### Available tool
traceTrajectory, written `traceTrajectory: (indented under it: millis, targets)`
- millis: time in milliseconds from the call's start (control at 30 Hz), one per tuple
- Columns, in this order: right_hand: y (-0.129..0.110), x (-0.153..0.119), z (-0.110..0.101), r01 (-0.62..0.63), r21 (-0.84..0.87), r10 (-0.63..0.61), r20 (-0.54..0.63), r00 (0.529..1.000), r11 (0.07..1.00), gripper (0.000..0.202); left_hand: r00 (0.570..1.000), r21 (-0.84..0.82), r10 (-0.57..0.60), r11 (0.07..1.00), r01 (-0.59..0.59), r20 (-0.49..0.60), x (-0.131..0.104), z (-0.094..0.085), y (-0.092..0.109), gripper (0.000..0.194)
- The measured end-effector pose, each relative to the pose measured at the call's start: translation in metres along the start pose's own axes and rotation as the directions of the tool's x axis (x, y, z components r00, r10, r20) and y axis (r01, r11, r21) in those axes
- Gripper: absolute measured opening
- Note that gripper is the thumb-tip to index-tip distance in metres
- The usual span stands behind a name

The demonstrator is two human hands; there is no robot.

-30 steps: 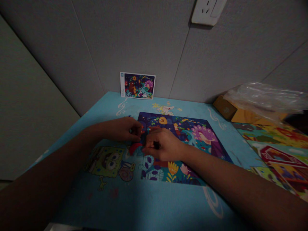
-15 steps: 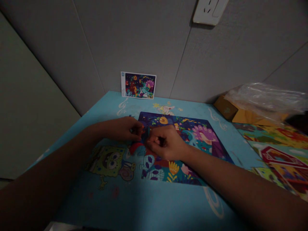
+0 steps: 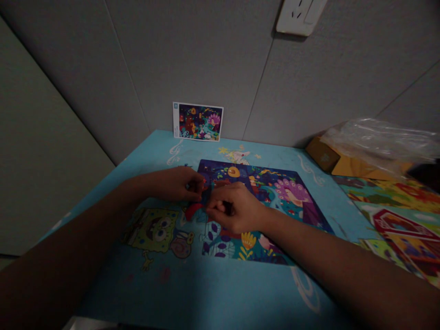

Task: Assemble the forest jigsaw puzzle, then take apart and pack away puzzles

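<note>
The left hand (image 3: 182, 184) reached in over the puzzle's left edge, its fingers bent down toward the thumb with a small dark gap between; whether the tips pinched a piece could not be told. Just to the right of it, the right hand (image 3: 237, 206) lay low over the left part of the puzzle (image 3: 275, 197), fingers curled in and thumb close to the forefinger; what they held, if anything, was hidden. A red patch (image 3: 193, 211) showed beneath the fingertips, at the puzzle's left edge. At the far right stood a brown box (image 3: 321, 153) with a clear plastic bag (image 3: 378, 140) over it, the contents of both unclear. The puzzle lay flat on a light blue table (image 3: 154, 293) printed with cartoon figures. Beyond it, a picture card (image 3: 198, 121) leaned on the grey wall (image 3: 199, 55), below and left of a white socket (image 3: 299, 17). Another colourful picture (image 3: 395, 215) lay to the right.
</note>
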State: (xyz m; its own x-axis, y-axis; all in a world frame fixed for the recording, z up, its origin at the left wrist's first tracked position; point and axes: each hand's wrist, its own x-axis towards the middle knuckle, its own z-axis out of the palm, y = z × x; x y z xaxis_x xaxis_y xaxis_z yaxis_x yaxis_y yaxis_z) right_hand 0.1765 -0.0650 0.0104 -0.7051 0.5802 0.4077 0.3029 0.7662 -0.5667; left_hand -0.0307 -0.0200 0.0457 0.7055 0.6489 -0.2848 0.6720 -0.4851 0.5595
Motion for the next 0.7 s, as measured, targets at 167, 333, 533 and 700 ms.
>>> traceTrajectory:
  millis: [167, 333, 533, 700]
  targets:
    - [0.0003, 0.0005, 0.0001, -0.043, -0.062, 0.05, 0.112, 0.992, 0.997, 0.011, 1.0, -0.028, 0.026, 0.999, -0.025, 0.001, 0.0004, 0.0004, 0.0, 0.017]
    - [-0.0011, 0.0014, 0.0009, -0.093, -0.062, 0.099, 0.109, 0.989, 0.994, 0.01, 1.0, -0.017, 0.017, 1.0, -0.017, 0.004, 0.0007, 0.0006, 0.0001, 0.015]
    - [-0.0014, -0.0004, 0.0021, -0.083, -0.044, 0.085, 0.046, 0.995, 0.996, 0.009, 1.0, -0.03, 0.006, 1.0, -0.005, 0.012, 0.0002, 0.0007, 0.0006, 0.014]
    - [-0.0053, -0.0041, 0.0004, 0.04, -0.078, -0.066, -0.359, 0.931, 0.996, 0.009, 1.0, -0.041, 0.024, 0.999, -0.024, 0.011, 0.0001, 0.0008, 0.0014, 0.015]
